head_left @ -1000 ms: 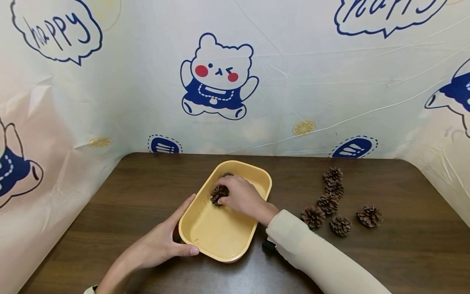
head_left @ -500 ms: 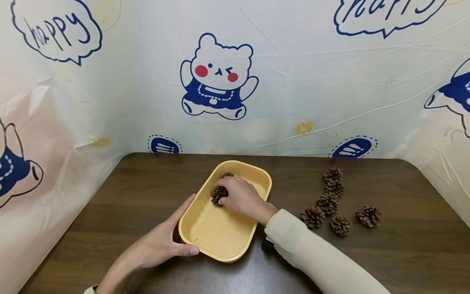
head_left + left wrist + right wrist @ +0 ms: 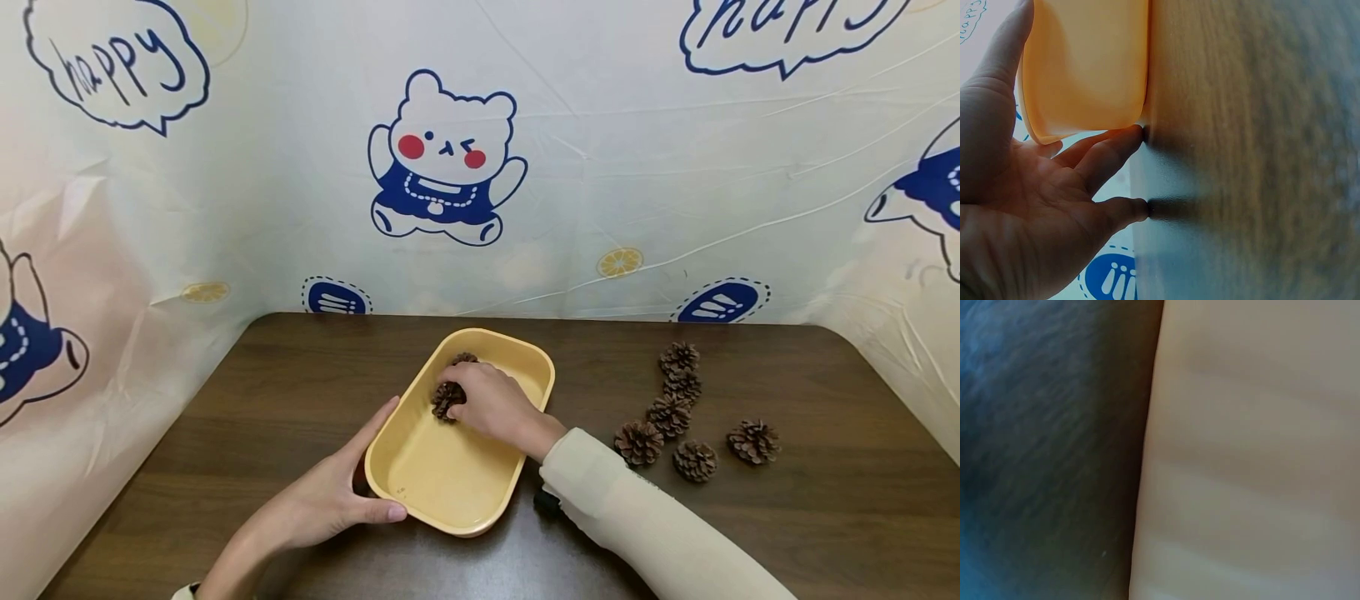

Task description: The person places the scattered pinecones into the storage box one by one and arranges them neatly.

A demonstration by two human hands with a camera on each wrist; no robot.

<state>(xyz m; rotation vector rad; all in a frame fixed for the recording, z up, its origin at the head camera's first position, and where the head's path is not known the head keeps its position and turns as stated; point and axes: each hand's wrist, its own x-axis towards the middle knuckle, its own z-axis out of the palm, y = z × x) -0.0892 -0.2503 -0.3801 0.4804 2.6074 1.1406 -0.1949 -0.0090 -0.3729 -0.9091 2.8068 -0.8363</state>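
Note:
A yellow rectangular tray (image 3: 450, 492) stands at a slant on the dark table. My left hand (image 3: 322, 492) holds its near left corner, thumb at the near rim and fingers along the left side. In the left wrist view, the fingers (image 3: 1110, 156) reach down to the tray's base and the tabletop. Inside the tray, my right hand (image 3: 491, 400) grips a brown pine cone (image 3: 446, 404) between thumb and fingers, beside the left wall. Just behind it, a second pine cone (image 3: 465, 358) is mostly hidden by the hand. The right wrist view holds only a blurred pale sleeve (image 3: 1247, 456) and dark surface.
Right of the tray lie several more pine cones: a curved row ending at a near cone (image 3: 639, 442), then a separate cone (image 3: 696, 461) and another cone (image 3: 753, 442). A small black object (image 3: 547, 502) shows under the right sleeve. A printed cloth (image 3: 570, 183) backs the table.
Almost nothing moves. The right hand and the pine cone it grips shift very slightly inside the tray; the left hand and tray stay put.

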